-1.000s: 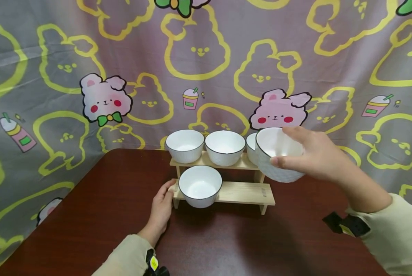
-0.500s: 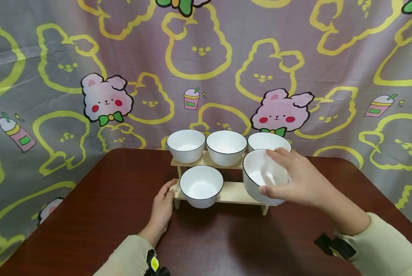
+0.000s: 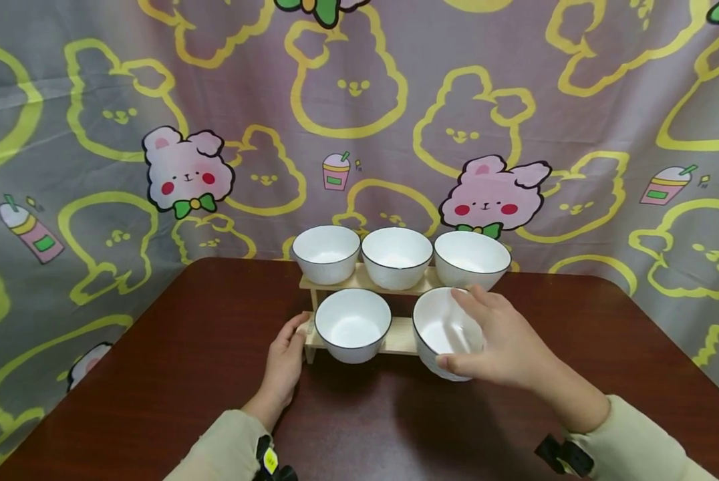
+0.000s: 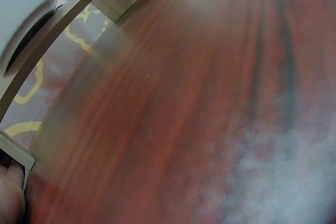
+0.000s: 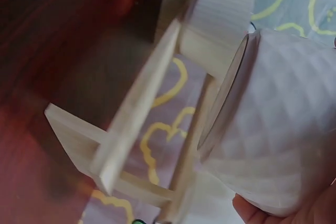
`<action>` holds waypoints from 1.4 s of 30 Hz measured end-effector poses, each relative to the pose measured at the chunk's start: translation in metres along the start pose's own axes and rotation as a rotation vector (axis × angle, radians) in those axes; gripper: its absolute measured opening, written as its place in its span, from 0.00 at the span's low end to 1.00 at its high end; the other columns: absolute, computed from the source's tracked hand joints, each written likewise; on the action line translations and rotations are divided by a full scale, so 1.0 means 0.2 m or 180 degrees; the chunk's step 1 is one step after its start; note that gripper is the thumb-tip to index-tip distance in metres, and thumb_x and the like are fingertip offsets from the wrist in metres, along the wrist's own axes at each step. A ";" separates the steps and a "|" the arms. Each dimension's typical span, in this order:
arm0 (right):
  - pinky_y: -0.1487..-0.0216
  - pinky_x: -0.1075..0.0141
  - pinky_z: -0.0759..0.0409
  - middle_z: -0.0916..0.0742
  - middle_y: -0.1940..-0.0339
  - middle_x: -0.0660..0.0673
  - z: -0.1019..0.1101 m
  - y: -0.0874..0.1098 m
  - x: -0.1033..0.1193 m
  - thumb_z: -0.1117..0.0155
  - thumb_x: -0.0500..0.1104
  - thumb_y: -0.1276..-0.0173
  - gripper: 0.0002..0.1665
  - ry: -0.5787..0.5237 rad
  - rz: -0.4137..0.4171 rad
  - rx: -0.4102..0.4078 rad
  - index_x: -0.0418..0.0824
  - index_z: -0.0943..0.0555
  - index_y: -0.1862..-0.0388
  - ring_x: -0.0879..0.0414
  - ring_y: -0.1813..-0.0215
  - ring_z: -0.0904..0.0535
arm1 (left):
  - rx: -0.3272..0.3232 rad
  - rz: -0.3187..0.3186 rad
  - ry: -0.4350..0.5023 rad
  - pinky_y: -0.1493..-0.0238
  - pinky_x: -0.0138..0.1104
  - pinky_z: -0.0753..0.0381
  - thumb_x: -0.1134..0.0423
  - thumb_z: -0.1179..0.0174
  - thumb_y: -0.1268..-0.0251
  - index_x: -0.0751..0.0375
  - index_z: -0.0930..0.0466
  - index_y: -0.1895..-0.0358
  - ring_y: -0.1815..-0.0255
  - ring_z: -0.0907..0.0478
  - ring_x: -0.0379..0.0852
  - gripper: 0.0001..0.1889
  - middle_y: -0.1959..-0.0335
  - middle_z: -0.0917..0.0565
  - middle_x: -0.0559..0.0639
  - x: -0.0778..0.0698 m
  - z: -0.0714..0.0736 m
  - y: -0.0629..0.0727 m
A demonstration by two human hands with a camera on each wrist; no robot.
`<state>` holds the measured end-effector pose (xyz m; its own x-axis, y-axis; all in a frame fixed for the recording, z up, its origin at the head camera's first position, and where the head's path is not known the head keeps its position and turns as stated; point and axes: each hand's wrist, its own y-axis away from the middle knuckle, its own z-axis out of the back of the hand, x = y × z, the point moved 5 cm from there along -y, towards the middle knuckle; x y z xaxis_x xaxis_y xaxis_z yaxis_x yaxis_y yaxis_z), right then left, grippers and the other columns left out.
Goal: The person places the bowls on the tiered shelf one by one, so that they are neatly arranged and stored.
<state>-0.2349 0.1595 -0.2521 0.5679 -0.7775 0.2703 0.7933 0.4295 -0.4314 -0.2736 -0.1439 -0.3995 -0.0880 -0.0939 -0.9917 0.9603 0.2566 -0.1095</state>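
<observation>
My right hand (image 3: 510,344) holds a white bowl (image 3: 439,334) with a dark rim by its right side, tilted, over the right part of the lower shelf of a two-tier wooden rack (image 3: 400,336). Seen from the right wrist, this bowl (image 5: 286,119) has a quilted outer wall and is apart from the shelf. At the rack's left end, my left hand (image 3: 283,364) grips the lower shelf. Another white bowl (image 3: 352,327) sits on that shelf's left part. Along the upper tier stand three more bowls: left (image 3: 326,255), middle (image 3: 397,259) and right (image 3: 471,260).
The rack stands on a dark reddish-brown table (image 3: 215,321). Behind it hangs a cartoon-printed curtain (image 3: 359,153), close to the table's back edge. Wooden legs (image 5: 71,135) support the lower shelf.
My right hand has brought the bowl down and to the left, from beside the upper tier to the lower shelf. The upper right bowl is now more visible. My left hand stays put.
</observation>
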 end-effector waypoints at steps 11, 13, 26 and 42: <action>0.50 0.43 0.29 0.26 0.42 0.26 -0.16 0.00 -0.03 0.31 0.63 0.61 0.51 0.0114 -0.0152 0.0089 0.33 0.26 0.41 0.34 0.43 0.30 | -0.0036 0.0028 0.0010 0.51 0.24 0.32 0.65 0.60 0.28 0.59 0.30 0.38 0.41 0.33 0.48 0.19 0.36 0.31 0.54 0.00 0.00 0.00; 0.51 0.44 0.28 0.25 0.43 0.27 -0.18 -0.01 -0.04 0.31 0.63 0.61 0.51 0.0132 -0.0134 0.0063 0.33 0.26 0.42 0.35 0.44 0.30 | -0.0033 0.0028 0.0016 0.51 0.24 0.32 0.65 0.60 0.28 0.59 0.30 0.38 0.40 0.33 0.48 0.19 0.36 0.31 0.54 0.00 0.00 0.01; 0.53 0.44 0.27 0.25 0.42 0.28 -0.26 -0.03 -0.07 0.31 0.63 0.61 0.49 0.0083 -0.0163 -0.0015 0.35 0.25 0.42 0.34 0.46 0.29 | -0.0034 -0.0004 0.0022 0.49 0.25 0.32 0.65 0.60 0.28 0.59 0.31 0.38 0.40 0.33 0.48 0.19 0.35 0.31 0.54 0.00 0.00 0.01; 0.57 0.48 0.25 0.24 0.47 0.36 -0.28 -0.06 -0.05 0.32 0.66 0.58 0.46 0.0187 -0.0264 -0.0011 0.40 0.24 0.42 0.37 0.51 0.29 | -0.0047 -0.0029 -0.0035 0.46 0.29 0.33 0.65 0.60 0.28 0.59 0.30 0.38 0.39 0.34 0.48 0.19 0.35 0.32 0.54 0.00 0.00 0.01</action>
<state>-0.2628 0.1369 -0.2971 0.4862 -0.8360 0.2544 0.8364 0.3609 -0.4126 -0.2722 -0.1430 -0.3992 -0.0936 -0.1068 -0.9899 0.9555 0.2698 -0.1195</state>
